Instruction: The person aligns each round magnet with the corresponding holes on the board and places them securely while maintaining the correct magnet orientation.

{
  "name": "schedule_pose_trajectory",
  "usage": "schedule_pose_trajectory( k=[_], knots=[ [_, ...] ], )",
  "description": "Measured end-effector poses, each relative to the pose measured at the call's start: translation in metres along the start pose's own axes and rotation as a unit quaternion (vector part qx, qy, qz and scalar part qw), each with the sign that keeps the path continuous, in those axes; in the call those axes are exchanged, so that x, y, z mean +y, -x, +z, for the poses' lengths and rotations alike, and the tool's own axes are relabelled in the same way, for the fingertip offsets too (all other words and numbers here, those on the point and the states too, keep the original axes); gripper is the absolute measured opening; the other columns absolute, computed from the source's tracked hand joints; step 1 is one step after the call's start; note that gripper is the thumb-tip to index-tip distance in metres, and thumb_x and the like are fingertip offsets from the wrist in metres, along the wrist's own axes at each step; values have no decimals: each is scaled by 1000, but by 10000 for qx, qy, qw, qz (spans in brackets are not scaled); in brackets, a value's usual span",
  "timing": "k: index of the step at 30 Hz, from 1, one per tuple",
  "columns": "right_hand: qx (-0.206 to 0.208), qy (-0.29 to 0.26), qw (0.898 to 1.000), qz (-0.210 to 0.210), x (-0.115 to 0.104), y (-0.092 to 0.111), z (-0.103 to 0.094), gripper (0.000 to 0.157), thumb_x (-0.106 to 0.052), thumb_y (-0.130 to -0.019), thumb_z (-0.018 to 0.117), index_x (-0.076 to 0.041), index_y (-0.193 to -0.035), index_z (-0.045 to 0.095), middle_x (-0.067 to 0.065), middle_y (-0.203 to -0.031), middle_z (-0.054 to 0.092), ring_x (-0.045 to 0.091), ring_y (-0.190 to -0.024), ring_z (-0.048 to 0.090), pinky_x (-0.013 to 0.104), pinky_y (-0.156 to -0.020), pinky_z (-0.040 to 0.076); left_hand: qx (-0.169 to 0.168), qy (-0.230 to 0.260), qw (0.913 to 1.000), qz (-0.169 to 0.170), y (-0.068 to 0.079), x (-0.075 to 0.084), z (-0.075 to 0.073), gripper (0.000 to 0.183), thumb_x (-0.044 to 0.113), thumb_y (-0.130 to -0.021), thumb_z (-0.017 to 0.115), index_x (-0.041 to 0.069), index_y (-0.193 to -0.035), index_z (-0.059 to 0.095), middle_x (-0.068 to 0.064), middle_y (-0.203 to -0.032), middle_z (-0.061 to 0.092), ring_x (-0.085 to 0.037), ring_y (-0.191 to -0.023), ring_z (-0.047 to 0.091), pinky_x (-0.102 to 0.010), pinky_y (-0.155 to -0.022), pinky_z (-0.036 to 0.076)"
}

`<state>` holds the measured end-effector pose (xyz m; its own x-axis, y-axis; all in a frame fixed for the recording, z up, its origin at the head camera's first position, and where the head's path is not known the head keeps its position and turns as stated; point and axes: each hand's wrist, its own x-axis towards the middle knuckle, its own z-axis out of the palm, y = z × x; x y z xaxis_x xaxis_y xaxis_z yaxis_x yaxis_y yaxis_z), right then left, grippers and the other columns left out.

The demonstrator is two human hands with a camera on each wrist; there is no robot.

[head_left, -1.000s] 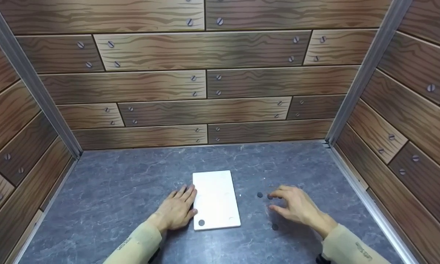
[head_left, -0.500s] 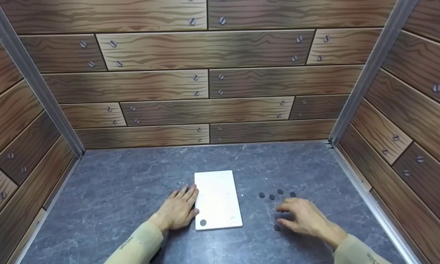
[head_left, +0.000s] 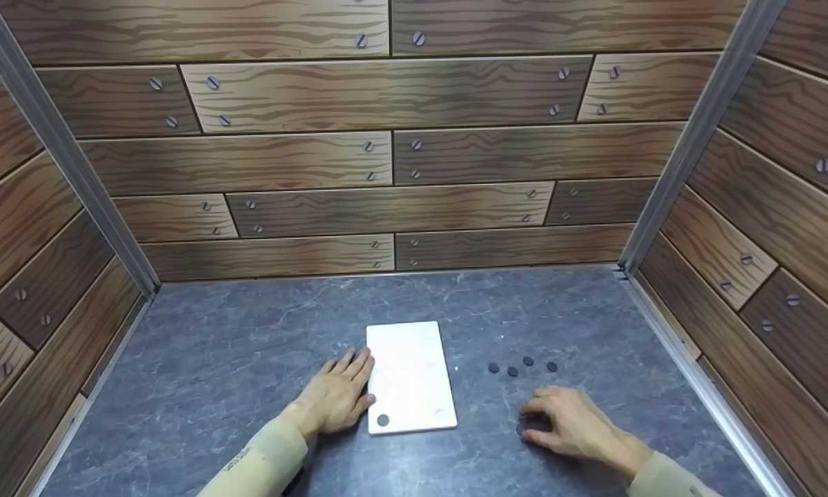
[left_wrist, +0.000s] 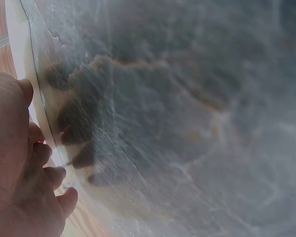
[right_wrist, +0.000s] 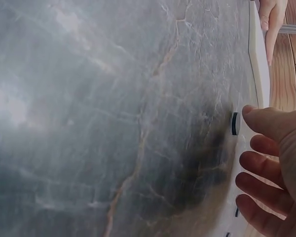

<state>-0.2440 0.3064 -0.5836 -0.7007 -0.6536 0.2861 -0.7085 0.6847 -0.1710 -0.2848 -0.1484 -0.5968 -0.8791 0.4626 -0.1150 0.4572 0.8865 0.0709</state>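
Note:
A white rectangular board (head_left: 410,376) lies on the grey table, with a dark round disc (head_left: 383,420) at its near left corner. My left hand (head_left: 331,397) rests flat with straight fingers against the board's left edge. On the right, my right hand (head_left: 569,421) is low over the table, thumb and forefinger parted on either side of another small dark disc (right_wrist: 235,123). In the right wrist view this disc stands apart from the fingertips, close to the thumb (right_wrist: 259,118). The hand partly hides it in the head view.
Several more dark discs, one of them a disc (head_left: 513,371) nearest the board's side, lie loose beyond my right hand. Wood-patterned walls (head_left: 390,207) enclose the table at the back and both sides. A metal strip (head_left: 704,397) runs along the right edge.
My right hand has moved nearer to me and slightly right, from the far group of discs to the single near disc. The left hand and board keep their places.

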Motion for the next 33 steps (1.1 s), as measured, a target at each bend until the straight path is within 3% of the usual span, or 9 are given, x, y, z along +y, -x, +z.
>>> schedule_pose_trajectory(
  k=[17,28,33],
  knots=[
    [-433,-449,9978,206,1,-2,2,18,-38,-95,92,-24,-104,92,-12,-97,76,6,-87,69,30,-70,59,49,-75,9999,62,0,-1,0,73,51,-119,43,6,-176,35,-12,-185,37,-39,-171,38,-61,-137,38],
    [-262,-476,9985,120,2,-4,3,13,-31,-93,92,-22,-101,92,-12,-94,76,6,-86,68,28,-70,59,132,27,9998,130,0,-2,-2,72,49,-119,44,4,-175,37,-13,-185,37,-40,-170,39,-62,-136,38],
    [-82,-430,9990,26,2,-3,7,10,-29,-88,92,-23,-96,91,-13,-91,74,4,-84,66,26,-70,57,-49,-25,10000,26,-2,0,-2,73,50,-119,43,6,-177,34,-12,-186,34,-39,-172,37,-61,-138,36]
  ],
)
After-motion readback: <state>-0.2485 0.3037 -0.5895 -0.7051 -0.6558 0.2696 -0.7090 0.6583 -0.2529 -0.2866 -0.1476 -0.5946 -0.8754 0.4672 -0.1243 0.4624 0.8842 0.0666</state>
